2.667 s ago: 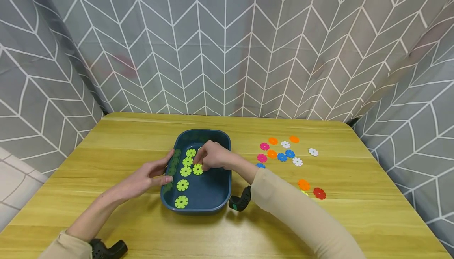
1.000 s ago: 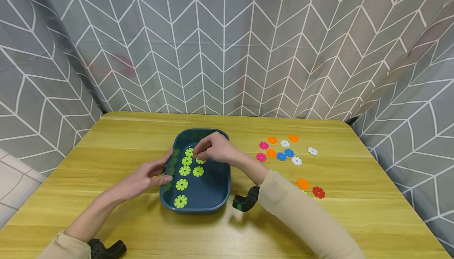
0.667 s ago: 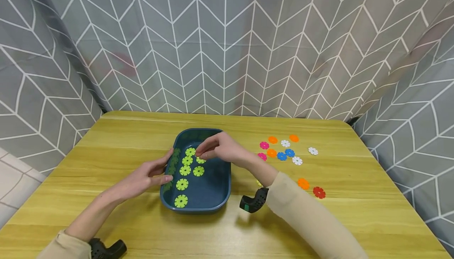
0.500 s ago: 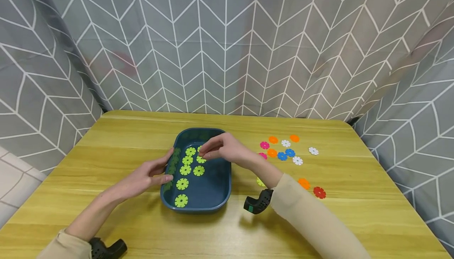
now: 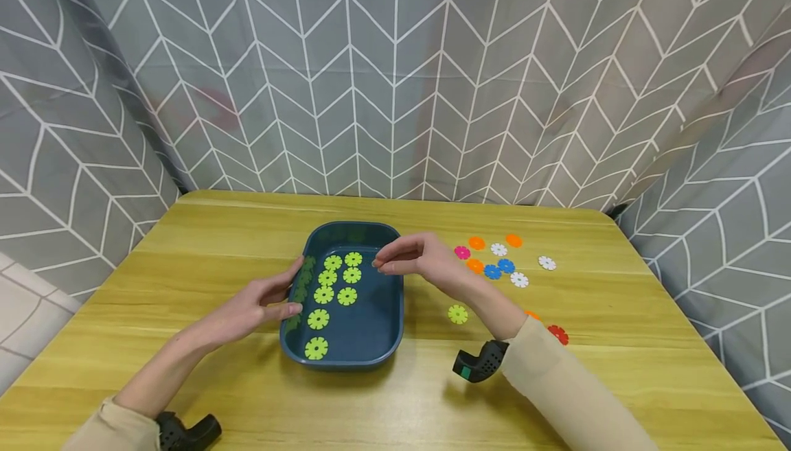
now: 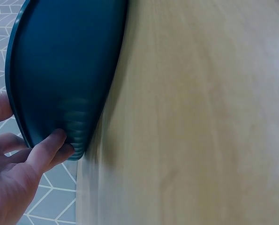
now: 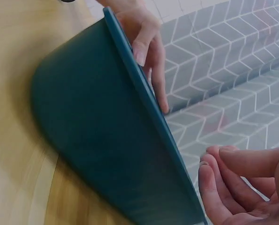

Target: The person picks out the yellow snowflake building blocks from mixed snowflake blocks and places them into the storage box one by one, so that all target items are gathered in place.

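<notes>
A dark blue plastic basin (image 5: 371,331) sits on the table. Two columns of lime-green notched discs, snowflake-shaped, lie on its floor; one far disc (image 5: 353,259) tops the shorter, right-hand column. My left hand (image 5: 262,303) holds the basin's left side, thumb at the rim and fingers along the outer wall, as the left wrist view shows on the basin (image 6: 59,61). Over the basin's right rim hovers my right hand (image 5: 426,259). Its thumb and fingertips are drawn together, with nothing seen between them in the right wrist view (image 7: 242,183).
Right of the basin, a lime-green disc (image 5: 458,314) lies on the wooden table (image 5: 259,231). Farther right are scattered orange, white, pink and blue discs (image 5: 506,266), and a red disc (image 5: 559,335) partly behind the right sleeve. A patterned curtain (image 5: 395,80) hangs behind the table.
My right hand has left the discs inside the basin and moved right to the rim, uncovering two discs of the right-hand column. The left hand keeps its place at the basin.
</notes>
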A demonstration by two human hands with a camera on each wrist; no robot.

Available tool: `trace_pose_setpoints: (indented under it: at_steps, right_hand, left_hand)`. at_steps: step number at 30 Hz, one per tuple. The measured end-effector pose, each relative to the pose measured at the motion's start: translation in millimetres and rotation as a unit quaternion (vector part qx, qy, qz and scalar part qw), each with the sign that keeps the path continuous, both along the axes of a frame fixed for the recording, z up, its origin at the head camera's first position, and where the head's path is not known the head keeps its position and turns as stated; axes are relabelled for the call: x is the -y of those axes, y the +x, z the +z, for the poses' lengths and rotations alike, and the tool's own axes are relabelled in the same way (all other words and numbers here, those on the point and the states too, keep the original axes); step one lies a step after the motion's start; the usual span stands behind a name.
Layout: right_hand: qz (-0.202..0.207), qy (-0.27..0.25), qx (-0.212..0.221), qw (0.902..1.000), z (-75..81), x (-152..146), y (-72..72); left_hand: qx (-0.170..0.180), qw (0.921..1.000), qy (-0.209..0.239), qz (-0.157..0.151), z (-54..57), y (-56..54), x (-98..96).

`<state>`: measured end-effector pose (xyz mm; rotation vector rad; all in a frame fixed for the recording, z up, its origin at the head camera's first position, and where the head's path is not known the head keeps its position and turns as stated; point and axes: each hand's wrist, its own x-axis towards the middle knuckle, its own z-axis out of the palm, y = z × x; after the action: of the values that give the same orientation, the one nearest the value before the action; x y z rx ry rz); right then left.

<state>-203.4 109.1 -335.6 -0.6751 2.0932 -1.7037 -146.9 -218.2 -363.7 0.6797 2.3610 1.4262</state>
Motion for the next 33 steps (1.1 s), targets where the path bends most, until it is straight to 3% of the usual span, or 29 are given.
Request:
trace_pose_setpoints:
  at_steps: [7, 14, 33]
  right_hand:
    - [-0.046, -0.001, 0.025, 0.9986, -4.2, -30, 4.6]
    - [-0.067, 0.026, 0.028, 0.9970, -12.4, -60, 11.9]
    - [-0.087, 0.032, 0.041, 0.9949, -33.2, -106, 24.6]
  left_hand:
    - [0.000, 1.0000, -0.004, -0.001, 0.8, -0.3, -0.3]
    - [0.004, 1.0000, 0.006, -0.004, -0.2, -0.9, 0.2]
    - [-0.003, 0.9999, -0.009, 0.003, -0.1, -1.9, -0.6]
